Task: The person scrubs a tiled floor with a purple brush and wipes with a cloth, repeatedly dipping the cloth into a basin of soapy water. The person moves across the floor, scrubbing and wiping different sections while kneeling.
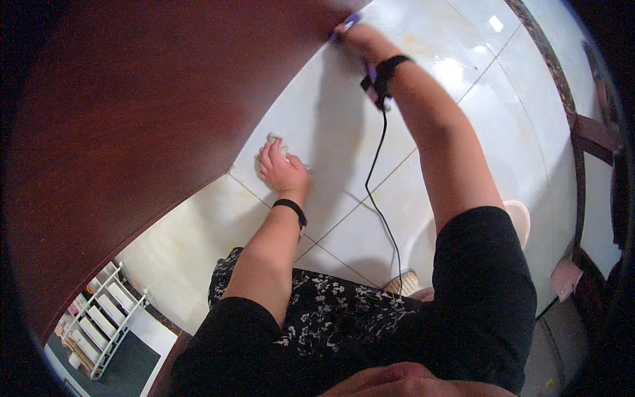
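Observation:
My left hand (284, 171) presses down on a crumpled pale cloth (274, 139) on the white tiled floor (387, 208), a little right of the corner of a dark reddish-brown wooden panel (149, 99). Stretched far forward, my right hand (353, 39) is closed around a purple object (350, 21) at the panel's lower edge; what it is cannot be told, as it is small and blurred. A black strap circles each wrist, and a small device (377, 92) with a black cable (368, 184) hangs at the right one.
A white metal rack (106, 317) with several white boxes stands at the lower left. The rim of a pale pink basin or stool (518, 223) shows beside my right sleeve. A beige slipper (403, 283) is near my knees. Dark wooden furniture parts (595, 136) line the right side.

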`<state>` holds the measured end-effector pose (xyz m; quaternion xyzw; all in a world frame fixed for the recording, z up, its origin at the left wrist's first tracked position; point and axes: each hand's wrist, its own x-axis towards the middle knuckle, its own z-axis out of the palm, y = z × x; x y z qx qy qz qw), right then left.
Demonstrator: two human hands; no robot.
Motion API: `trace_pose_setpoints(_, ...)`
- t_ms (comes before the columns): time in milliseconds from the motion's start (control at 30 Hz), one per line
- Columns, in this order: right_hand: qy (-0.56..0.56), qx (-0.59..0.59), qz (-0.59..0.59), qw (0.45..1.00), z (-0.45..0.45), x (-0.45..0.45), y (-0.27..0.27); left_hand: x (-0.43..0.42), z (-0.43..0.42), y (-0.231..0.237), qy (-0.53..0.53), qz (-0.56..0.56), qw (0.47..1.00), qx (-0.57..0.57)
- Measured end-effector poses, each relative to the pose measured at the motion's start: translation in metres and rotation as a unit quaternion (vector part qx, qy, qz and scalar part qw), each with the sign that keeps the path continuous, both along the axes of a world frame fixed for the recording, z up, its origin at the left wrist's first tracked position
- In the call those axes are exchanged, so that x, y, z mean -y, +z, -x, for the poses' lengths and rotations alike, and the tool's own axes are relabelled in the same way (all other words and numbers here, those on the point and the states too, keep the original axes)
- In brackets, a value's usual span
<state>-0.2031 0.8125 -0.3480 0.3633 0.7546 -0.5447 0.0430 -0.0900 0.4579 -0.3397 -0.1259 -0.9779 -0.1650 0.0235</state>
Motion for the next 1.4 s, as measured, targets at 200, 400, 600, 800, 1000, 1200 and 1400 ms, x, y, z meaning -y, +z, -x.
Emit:
trace_pose_setpoints(200, 0.31, 0.06, -0.074, 0.946, -0.083, 0.105, 0.025, 0.004, 0.003, -0.002, 0.011, 0.004, 1.0, 0.01)
trace_pose_setpoints(400, -0.027, 0.012, -0.07, 0.997, -0.28, 0.03, 0.101, 0.002, 0.005, 0.002, 0.027, 0.019, 0.999, 0.037)
trace_pose_setpoints(600, -0.373, 0.111, -0.119, 0.913, -0.512, 0.0, 0.16, 0.002, 0.006, 0.001, 0.022, 0.011, 1.0, 0.006)
trace_pose_setpoints(800, -0.259, 0.281, 0.098, 0.919, -0.612, 0.029, 0.079, 0.004, 0.013, -0.009, 0.018, -0.026, 0.999, -0.018)
trace_pose_setpoints(1000, -0.301, 0.233, -0.059, 0.923, -0.634, 0.028, 0.019, 0.002, 0.016, -0.012, 0.011, -0.027, 0.999, -0.038)
trace_pose_setpoints(1200, -0.194, 0.339, -0.149, 0.908, -0.563, 0.038, 0.056, 0.009, 0.026, -0.016, -0.011, -0.026, 0.999, -0.039)
trace_pose_setpoints(1400, -0.338, 0.284, -0.125, 0.888, -0.599, 0.019, 0.017, 0.01, 0.028, -0.02, 0.007, -0.018, 1.0, -0.024)
